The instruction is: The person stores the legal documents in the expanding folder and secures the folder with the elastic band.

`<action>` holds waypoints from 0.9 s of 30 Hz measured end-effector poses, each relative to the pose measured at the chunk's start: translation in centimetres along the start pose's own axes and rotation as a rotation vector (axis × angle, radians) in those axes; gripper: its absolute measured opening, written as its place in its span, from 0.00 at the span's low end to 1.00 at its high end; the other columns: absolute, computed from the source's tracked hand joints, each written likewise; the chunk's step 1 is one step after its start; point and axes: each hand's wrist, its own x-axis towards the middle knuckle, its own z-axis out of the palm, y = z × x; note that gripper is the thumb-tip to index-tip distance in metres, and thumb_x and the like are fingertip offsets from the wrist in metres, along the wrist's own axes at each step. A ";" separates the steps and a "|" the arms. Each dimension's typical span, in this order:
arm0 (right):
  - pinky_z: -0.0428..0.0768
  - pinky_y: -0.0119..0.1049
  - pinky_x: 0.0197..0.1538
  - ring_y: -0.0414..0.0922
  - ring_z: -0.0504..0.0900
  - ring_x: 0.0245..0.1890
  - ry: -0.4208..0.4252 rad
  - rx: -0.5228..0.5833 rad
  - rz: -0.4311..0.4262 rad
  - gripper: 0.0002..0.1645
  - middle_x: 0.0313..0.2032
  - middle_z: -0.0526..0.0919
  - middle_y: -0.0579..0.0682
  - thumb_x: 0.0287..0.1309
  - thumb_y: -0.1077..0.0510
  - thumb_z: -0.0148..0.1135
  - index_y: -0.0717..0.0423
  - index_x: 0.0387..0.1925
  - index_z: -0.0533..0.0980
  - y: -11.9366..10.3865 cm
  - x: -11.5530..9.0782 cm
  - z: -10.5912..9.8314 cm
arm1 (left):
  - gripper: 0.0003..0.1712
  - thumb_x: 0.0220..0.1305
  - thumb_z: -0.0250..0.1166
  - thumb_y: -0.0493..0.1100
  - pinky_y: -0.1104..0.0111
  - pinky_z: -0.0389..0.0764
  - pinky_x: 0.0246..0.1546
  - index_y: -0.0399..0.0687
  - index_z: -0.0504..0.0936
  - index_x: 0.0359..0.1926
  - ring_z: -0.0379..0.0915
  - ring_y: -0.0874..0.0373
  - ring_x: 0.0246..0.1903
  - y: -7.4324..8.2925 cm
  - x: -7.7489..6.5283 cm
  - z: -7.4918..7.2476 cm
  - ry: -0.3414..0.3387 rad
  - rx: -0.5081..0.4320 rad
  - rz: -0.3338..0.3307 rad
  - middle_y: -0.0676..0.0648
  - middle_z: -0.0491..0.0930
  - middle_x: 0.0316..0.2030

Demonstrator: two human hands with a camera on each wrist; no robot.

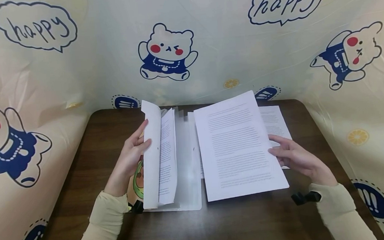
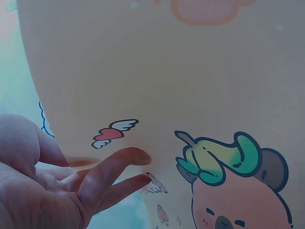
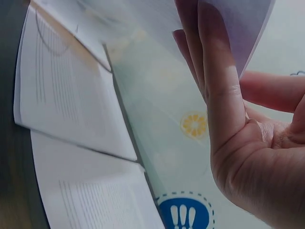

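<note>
My left hand (image 1: 129, 152) holds up the cover (image 1: 152, 167) of a document folder, thumb on the pale inner side and the other fingers behind it. The left wrist view shows the cover's beige outside, with a cartoon animal (image 2: 238, 198) and a winged heart (image 2: 109, 134). Inside the folder, printed pages (image 1: 166, 155) lean beside a translucent sleeve (image 1: 188, 172). My right hand (image 1: 296, 159) pinches a printed sheet of paper (image 1: 237, 150) by its right edge, tilted up right of the folder. In the right wrist view the sheet (image 3: 252, 28) is between thumb and fingers.
More printed sheets (image 1: 273, 120) lie on the dark wooden table (image 1: 239, 224) behind the raised sheet. The right wrist view shows these papers (image 3: 105, 195) overlapping. A curtain (image 1: 214, 51) with cartoon bears surrounds the table's back and sides.
</note>
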 end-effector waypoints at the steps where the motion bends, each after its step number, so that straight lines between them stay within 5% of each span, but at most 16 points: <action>1: 0.92 0.41 0.55 0.46 0.95 0.51 -0.013 0.006 -0.004 0.29 0.60 0.92 0.42 0.85 0.65 0.47 0.37 0.77 0.66 -0.1 0.1 0.2 | 0.41 0.88 0.50 0.39 0.72 0.91 0.43 0.63 0.45 0.91 0.88 0.66 0.46 0.0 0.0 0.0 0.000 0.001 0.001 0.25 0.67 0.78; 11: 0.91 0.40 0.57 0.45 0.95 0.52 -0.074 0.007 0.014 0.29 0.60 0.92 0.41 0.85 0.65 0.47 0.36 0.77 0.65 -0.2 1.1 1.7 | 0.41 0.88 0.50 0.39 0.72 0.91 0.44 0.64 0.45 0.91 0.88 0.65 0.47 -0.2 0.0 -0.1 -0.001 0.014 0.004 0.26 0.68 0.79; 22: 0.92 0.38 0.55 0.43 0.96 0.48 -0.029 -0.056 0.078 0.37 0.56 0.93 0.41 0.85 0.61 0.53 0.61 0.84 0.51 0.1 3.0 3.2 | 0.42 0.88 0.51 0.40 0.72 0.91 0.43 0.66 0.46 0.91 0.88 0.65 0.47 -0.1 0.0 0.3 0.003 0.030 -0.005 0.27 0.68 0.79; 27: 0.92 0.39 0.55 0.42 0.96 0.47 0.007 -0.056 0.105 0.42 0.54 0.94 0.39 0.84 0.59 0.54 0.64 0.86 0.46 -0.2 4.1 4.1 | 0.42 0.88 0.51 0.40 0.71 0.91 0.43 0.66 0.46 0.91 0.88 0.65 0.46 -0.2 0.0 0.3 0.005 0.028 -0.008 0.27 0.69 0.78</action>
